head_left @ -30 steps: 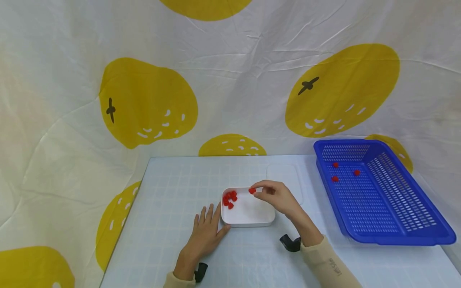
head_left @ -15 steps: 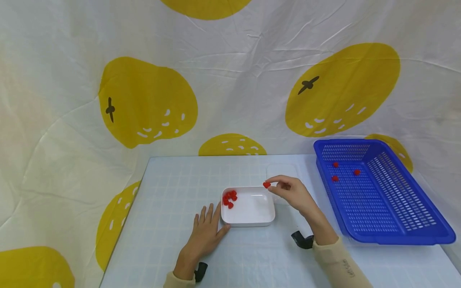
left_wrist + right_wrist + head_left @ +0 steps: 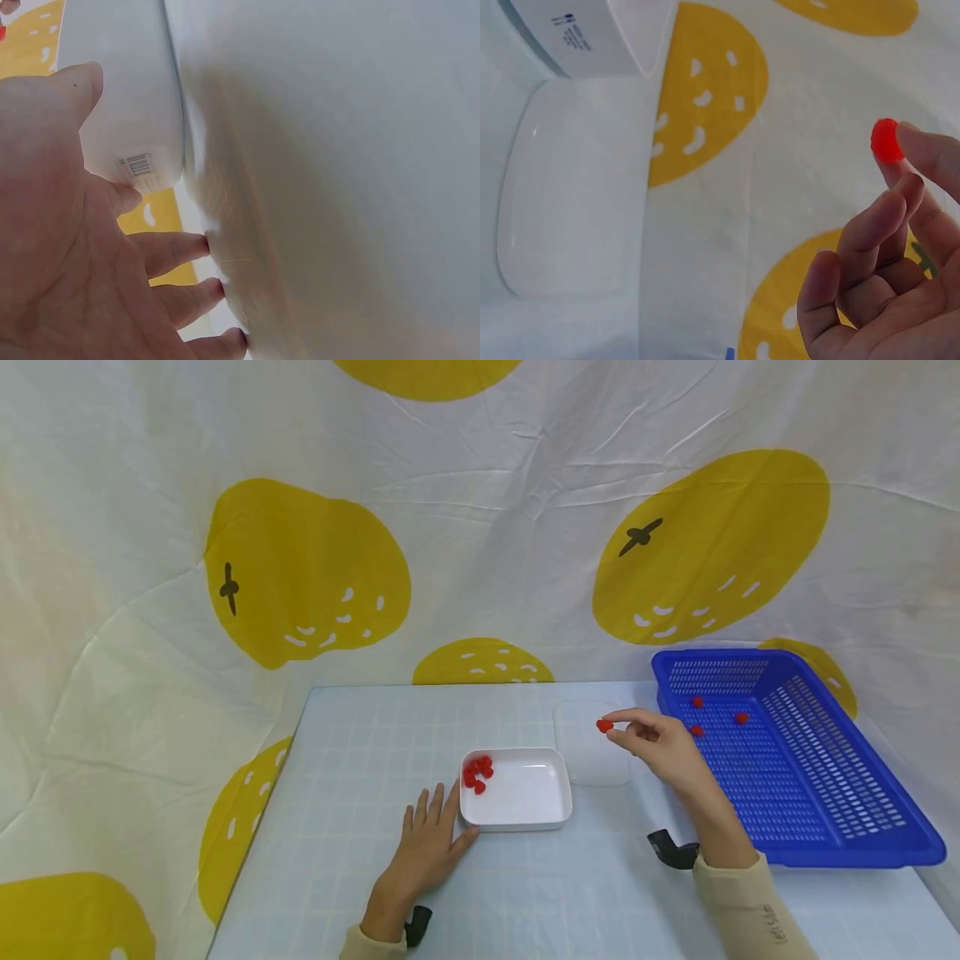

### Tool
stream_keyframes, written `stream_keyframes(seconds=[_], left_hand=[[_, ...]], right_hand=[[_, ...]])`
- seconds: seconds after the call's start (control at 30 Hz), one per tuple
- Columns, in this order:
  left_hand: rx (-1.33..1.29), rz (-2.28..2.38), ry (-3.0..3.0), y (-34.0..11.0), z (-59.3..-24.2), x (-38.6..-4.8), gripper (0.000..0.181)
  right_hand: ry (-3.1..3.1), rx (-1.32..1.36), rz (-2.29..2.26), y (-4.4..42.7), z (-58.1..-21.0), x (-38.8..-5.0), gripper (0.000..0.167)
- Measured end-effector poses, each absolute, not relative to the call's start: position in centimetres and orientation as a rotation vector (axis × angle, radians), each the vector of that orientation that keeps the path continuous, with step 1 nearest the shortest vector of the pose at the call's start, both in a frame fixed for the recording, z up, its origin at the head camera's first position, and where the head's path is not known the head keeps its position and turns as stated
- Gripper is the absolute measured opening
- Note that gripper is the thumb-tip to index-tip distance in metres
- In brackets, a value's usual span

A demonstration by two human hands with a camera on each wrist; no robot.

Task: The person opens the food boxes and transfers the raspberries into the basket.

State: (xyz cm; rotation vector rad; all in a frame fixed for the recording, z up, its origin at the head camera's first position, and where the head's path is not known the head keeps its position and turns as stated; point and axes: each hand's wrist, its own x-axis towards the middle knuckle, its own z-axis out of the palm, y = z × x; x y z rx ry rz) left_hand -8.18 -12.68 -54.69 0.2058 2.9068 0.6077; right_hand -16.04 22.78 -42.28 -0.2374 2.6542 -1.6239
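Note:
My right hand pinches a small red berry-like piece between thumb and forefinger, raised above the clear lid, left of the blue basket. In the right wrist view, the red piece looks rounded and rough at the fingertips. My left hand lies with fingers extended against the left front corner of a white plastic box. Several red pieces cluster at that box's left end. The left wrist view has the open palm beside the box's outer wall, which bears a barcode.
The blue perforated basket stands on the right of the table, with 3 red pieces inside. Its raised rim is right beside my right hand. Behind the table hangs a white cloth printed with yellow fruit.
My right hand has carried the red piece out of the white box, rightward and farther back, past the box's rim. My left hand has stayed in place.

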Motion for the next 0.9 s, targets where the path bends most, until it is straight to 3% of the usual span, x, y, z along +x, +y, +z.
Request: stream_keyframes(seconds=[0.53, 0.9], left_hand=[[0.194, 0.592, 2.909, -12.8, -55.0, -8.3, 0.085], [0.190, 0.610, 2.910, -12.7, -54.9, -8.3, 0.085]], right_hand=[[2.794, -0.094, -1.574, 30.0, -39.3, -16.7, 0.039], [2.746, 0.177, -1.490, 35.2, -41.3, -19.4, 0.056]])
